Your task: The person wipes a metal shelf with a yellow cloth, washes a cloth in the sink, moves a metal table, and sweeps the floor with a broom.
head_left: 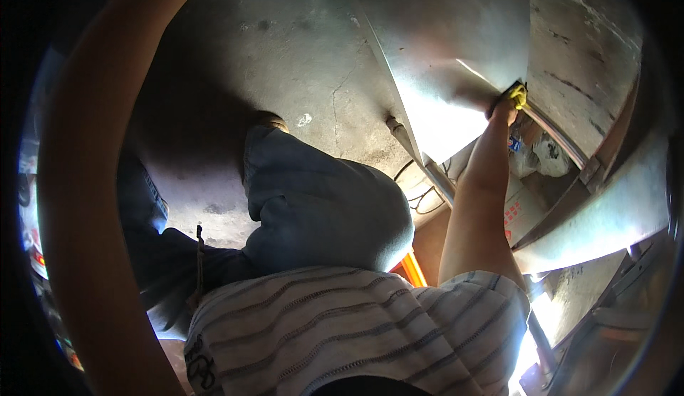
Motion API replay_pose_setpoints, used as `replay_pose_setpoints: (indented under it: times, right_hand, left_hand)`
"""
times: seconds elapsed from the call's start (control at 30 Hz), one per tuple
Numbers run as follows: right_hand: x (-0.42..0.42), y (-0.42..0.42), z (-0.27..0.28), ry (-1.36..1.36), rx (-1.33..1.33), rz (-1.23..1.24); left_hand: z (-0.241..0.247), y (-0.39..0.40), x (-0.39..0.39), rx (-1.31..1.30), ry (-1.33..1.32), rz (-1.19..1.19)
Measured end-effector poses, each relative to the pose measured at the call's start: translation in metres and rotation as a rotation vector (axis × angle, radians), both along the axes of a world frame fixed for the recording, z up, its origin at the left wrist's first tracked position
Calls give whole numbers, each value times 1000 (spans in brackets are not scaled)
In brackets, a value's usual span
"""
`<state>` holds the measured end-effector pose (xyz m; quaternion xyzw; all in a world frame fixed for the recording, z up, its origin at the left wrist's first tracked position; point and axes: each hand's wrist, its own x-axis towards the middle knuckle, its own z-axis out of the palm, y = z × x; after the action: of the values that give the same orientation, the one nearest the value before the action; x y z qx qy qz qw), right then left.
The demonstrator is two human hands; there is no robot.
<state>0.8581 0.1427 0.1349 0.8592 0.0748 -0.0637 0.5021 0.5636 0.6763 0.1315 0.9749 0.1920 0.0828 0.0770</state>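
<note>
My right arm reaches out to the upper right, and my right hand (506, 111) is at the edge of a broad metal sheet (435, 102). Around its fingers is something yellow (518, 95), with a dark flat object (505, 94) beside it; whether these are a glove, a cloth or a tool is not clear. A metal tube (556, 134) runs off just beyond the fingers. My left forearm crosses the left side of the picture, while my left hand is out of view past the top edge. Bright light reflects off the sheet's lower part.
Below the sheet are a pipe (409, 142), dark cables (427, 198), plastic bags (550, 155) and a printed carton or sack (515, 209). A curved metal panel (598, 225) stands at the right. My bent knee (385, 209) is over the cracked concrete floor (310, 80).
</note>
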Motion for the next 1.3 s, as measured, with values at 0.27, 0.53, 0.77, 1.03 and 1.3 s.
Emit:
replay_pose_setpoints:
  times: [0.27, 0.53, 0.77, 1.03, 1.3]
  right_hand:
    - [-120, 9, -29, -561, 867, -298]
    - [-257, 103, 12, -450, 950, -432]
    - [-274, 89, 15, -444, 680, -357]
    - [-186, -24, -15, -612, 1470, -241]
    - [-295, 127, 10, -259, 1047, -284]
  left_hand:
    - [7, 7, 6, -64, 3, -69]
    - [-17, 23, 3, 83, -22, -224]
    - [22, 14, -16, -75, 304, -196]
    - [26, 8, -13, -134, 382, -235]
    - [30, 31, -20, -55, 394, -154]
